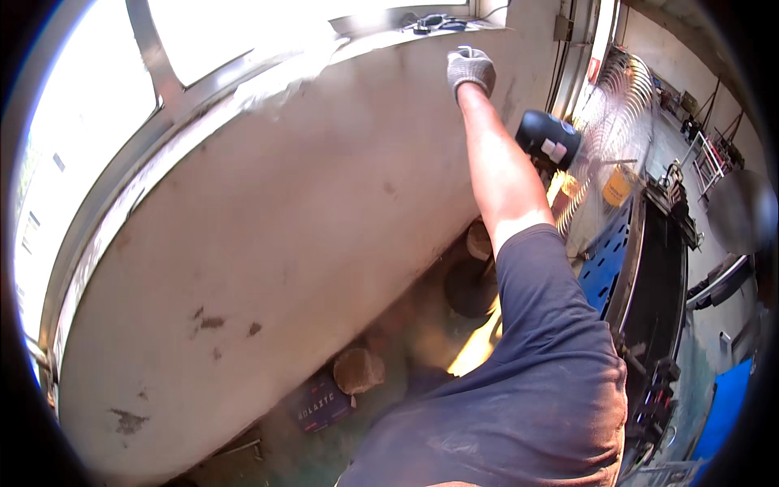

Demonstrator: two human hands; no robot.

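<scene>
My right hand (471, 71), in a grey knit glove, is raised at the end of a stretched arm. It is beside the pale wall (308, 187), just below the window sill. Its fingers are curled closed; whatever they hold, if anything, is too small or hidden to name. Close above on the sill lie dark objects with a thin cable (438, 23), their kind unclear. My left hand is outside the picture.
At the right stands a large fan with a wire guard (621, 105) and a black motor (549, 140). Beyond are a yellow bucket (619, 187), a blue perforated panel (605, 260) and a black bench (659, 284). A dark box (324, 406) stands at the wall's foot.
</scene>
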